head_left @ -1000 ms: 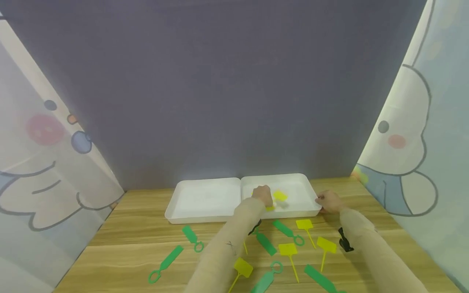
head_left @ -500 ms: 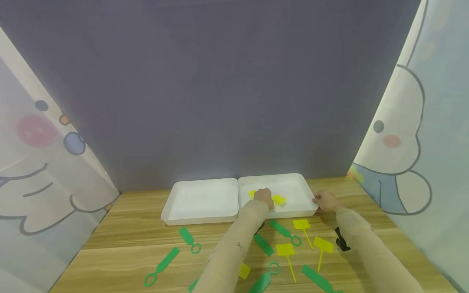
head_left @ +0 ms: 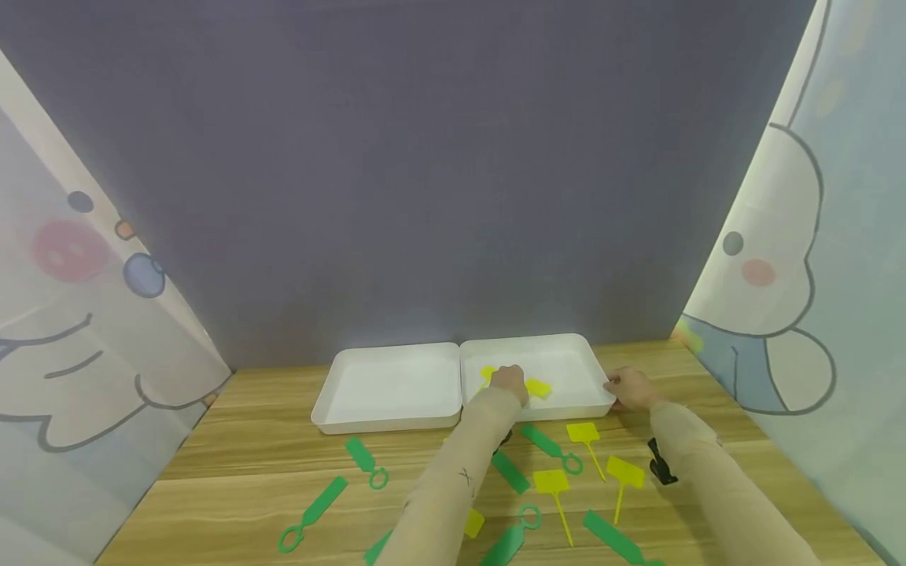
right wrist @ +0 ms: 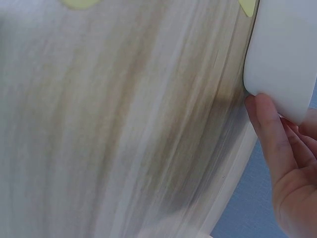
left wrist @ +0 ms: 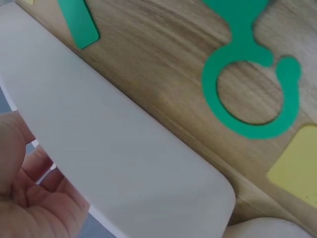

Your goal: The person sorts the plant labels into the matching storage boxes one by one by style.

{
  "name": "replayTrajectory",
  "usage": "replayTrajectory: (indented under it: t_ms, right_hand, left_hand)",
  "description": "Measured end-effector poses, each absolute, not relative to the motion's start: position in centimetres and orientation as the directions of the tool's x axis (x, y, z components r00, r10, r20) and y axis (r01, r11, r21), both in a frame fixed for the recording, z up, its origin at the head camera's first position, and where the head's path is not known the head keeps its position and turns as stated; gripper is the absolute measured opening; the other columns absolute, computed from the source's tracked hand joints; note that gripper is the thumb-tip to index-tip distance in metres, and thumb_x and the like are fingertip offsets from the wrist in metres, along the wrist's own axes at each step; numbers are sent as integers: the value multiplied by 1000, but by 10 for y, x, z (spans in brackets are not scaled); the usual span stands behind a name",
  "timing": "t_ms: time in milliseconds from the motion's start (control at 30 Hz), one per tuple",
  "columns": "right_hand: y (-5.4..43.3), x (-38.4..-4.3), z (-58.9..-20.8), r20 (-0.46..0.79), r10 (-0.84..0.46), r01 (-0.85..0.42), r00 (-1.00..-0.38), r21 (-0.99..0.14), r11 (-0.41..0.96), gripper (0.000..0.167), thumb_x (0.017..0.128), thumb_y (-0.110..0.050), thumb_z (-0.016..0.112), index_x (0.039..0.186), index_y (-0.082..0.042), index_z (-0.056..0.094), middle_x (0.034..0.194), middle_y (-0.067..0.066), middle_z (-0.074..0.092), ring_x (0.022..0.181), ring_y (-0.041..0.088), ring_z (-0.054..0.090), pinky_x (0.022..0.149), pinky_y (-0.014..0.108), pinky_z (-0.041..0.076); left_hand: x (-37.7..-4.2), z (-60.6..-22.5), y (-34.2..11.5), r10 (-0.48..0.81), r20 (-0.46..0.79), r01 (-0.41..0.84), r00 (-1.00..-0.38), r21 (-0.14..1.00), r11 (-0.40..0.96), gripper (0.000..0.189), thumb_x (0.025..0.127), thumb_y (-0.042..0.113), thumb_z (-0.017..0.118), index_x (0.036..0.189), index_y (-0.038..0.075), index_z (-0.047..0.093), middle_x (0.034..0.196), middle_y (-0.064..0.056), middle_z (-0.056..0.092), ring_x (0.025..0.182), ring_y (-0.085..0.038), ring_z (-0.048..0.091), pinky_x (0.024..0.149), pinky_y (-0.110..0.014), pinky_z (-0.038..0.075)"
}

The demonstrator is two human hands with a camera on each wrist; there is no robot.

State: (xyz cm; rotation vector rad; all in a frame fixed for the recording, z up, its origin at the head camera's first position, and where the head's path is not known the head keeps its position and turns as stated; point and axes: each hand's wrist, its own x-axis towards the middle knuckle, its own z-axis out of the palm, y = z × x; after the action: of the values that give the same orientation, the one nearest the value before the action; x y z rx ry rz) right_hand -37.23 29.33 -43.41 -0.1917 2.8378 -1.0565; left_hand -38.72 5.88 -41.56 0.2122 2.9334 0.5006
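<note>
Only right-wrist view: palm near tray

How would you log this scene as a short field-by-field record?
trays: shallow white rectangular left tray beside a matching right tray
right tray contents: flat yellow tags, partly screened by a hand
left grip: left hand over the right tray; whether it holds anything is unclear
right grip: right hand pinches the right tray at its right end
loose items: flat green ring-ended tags and yellow T-shaped tags
surface: wood-grained table
behind: plain dark grey backdrop
</note>
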Motion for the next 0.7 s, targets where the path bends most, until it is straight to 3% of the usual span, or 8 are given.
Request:
replayTrajectory:
  t_ms: [700]
  right_hand:
    - [291,-369,-433,-39,-159,-95,-987,-656,749,25,89,2,45,104,20,54,91,30,61,72,23,63,60,30,56]
  left_hand:
    - [-390,-419,57,152,-132,92,-980,377,922,10,84,7,62,93,3,63,72,-6,60,62,-17,52,53,-24,45]
